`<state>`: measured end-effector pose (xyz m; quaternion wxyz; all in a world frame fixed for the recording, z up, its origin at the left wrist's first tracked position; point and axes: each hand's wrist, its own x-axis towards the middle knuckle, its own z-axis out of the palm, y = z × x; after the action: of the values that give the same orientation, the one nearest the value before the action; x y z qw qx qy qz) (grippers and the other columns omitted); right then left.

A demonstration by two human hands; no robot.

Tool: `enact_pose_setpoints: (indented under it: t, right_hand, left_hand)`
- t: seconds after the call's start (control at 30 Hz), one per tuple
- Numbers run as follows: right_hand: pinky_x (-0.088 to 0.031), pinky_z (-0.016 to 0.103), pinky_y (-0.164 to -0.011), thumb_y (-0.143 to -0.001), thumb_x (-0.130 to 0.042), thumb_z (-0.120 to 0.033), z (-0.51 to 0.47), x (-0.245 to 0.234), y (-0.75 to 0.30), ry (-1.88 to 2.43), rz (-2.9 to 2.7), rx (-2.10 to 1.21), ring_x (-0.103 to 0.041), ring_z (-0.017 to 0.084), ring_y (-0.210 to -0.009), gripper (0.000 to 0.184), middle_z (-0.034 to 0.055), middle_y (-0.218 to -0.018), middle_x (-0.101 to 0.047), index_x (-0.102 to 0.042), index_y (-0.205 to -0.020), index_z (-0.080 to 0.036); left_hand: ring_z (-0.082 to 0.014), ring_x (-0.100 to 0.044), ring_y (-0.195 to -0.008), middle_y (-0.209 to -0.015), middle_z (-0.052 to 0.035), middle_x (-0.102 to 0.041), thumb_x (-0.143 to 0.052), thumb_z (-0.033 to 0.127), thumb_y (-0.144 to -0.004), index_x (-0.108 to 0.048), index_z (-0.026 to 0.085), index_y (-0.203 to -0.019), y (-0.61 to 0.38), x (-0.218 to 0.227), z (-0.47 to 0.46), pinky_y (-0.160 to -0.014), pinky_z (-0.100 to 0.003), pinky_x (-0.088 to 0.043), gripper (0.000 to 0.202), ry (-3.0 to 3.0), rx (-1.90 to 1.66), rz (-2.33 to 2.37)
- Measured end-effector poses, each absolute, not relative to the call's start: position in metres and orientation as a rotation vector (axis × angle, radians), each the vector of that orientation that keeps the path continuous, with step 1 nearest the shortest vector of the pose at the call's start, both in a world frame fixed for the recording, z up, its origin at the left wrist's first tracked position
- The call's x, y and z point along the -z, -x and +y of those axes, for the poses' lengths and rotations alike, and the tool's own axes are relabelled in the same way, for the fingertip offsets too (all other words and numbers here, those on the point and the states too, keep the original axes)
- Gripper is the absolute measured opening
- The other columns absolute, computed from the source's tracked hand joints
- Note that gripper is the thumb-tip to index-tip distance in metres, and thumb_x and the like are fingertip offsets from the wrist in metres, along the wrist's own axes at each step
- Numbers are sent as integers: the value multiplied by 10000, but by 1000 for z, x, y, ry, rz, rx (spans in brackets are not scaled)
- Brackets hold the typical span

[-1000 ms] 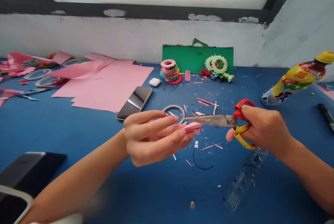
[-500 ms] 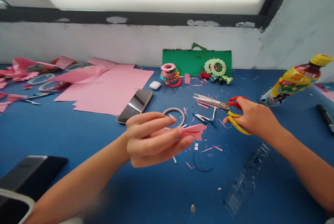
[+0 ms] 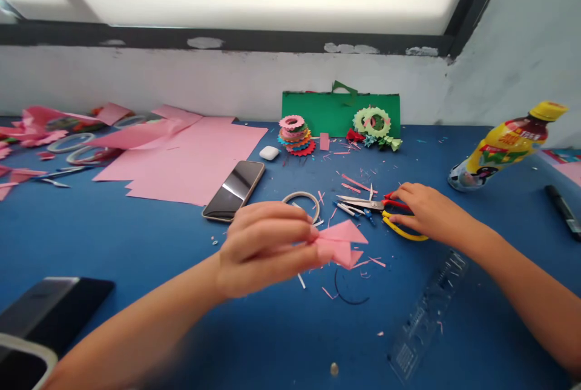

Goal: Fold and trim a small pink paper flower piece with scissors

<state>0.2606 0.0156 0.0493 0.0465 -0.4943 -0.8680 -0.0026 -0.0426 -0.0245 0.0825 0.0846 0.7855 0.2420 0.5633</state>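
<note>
Pinched between the thumb and fingers of my left hand [image 3: 267, 249] is a folded pink paper piece [image 3: 342, 241], its cut ends fanned out to the right like a bow. My right hand [image 3: 424, 211] has its fingers at the handles of the scissors [image 3: 363, 202], one red and one yellow. The scissors lie low at the tabletop, blades slightly apart and pointing left, over a blue compass [image 3: 354, 208]. Behind my left hand a roll of tape [image 3: 316, 202] lies flat, partly covered by the fingers. Thin pink paper strips [image 3: 376, 261] are scattered around.
Pink sheets [image 3: 190, 160] and a phone [image 3: 233, 190] lie to the left. Scalloped paper rings [image 3: 297, 135] are stacked before a green board [image 3: 327, 111]. A drink bottle [image 3: 503, 151], a marker [image 3: 563, 211] and a clear ruler [image 3: 426, 317] are on the right.
My right hand has lowered the scissors to the tabletop, slightly left, and their blades have come over the compass. In my left hand the pink paper has turned and its folded ends are spread wider.
</note>
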Motion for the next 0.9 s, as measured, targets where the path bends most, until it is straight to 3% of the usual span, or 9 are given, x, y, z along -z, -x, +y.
enact_pose_setpoints:
  t: [0.1, 0.2, 0.3, 0.5, 0.7, 0.9]
  right_hand:
    - [-472, 366, -860, -843, -575, -365, -5, -69, -244, 1242, -2489, -184, -582, 212, -965, 259, 78, -1052, -613, -581, -1030, -187]
    - [-509, 274, -791, -813, -632, -360, -33, -84, -226, 996, -2213, -446, -606, 146, -883, 369, 42, -1039, -627, -516, -1135, -222]
    - [-514, 201, -711, -793, -667, -315, -53, -90, -214, 881, -2075, -631, -607, 95, -774, 346, -5, -918, -647, -532, -1103, -238]
    - [-479, 153, -609, -825, -626, -185, -55, -89, -210, 811, -2080, -767, -584, 58, -665, 74, -27, -771, -642, -593, -889, -201]
    - [-497, 175, -710, -853, -557, -87, -53, -85, -212, 656, -2171, -737, -623, 75, -780, 139, 4, -844, -669, -592, -945, -185]
    - [-527, 154, -622, -765, -694, -226, -55, -74, -200, 875, -1875, -1064, -636, 64, -668, 177, -30, -846, -667, -597, -913, -220]
  left_hand:
    - [-103, -597, -660, -765, 2, -625, -648, 136, -780, -661, 238, -891, 22, -85, -30, -527, -193, -512, 151, -1978, -1646, 578]
    - [-97, -568, -643, -764, -8, -624, -623, 229, -827, -631, 203, -846, 4, -80, -41, -469, -159, -462, 33, -1446, -1213, 766]
    - [-78, -526, -588, -712, -1, -614, -676, 303, -785, -616, 172, -800, -5, -73, -50, -465, -143, -444, 145, -1178, -969, 807]
    - [-59, -499, -564, -727, 9, -602, -715, 308, -742, -612, 155, -774, -9, -68, -52, -485, -145, -421, 187, -1102, -808, 816]
    - [-70, -527, -607, -712, 10, -615, -735, 283, -721, -650, 161, -749, -8, -70, -47, -554, -166, -428, 151, -1073, -692, 751]
    - [-70, -506, -606, -704, 12, -594, -724, 319, -732, -638, 159, -715, -9, -67, -42, -508, -155, -403, 182, -952, -760, 741]
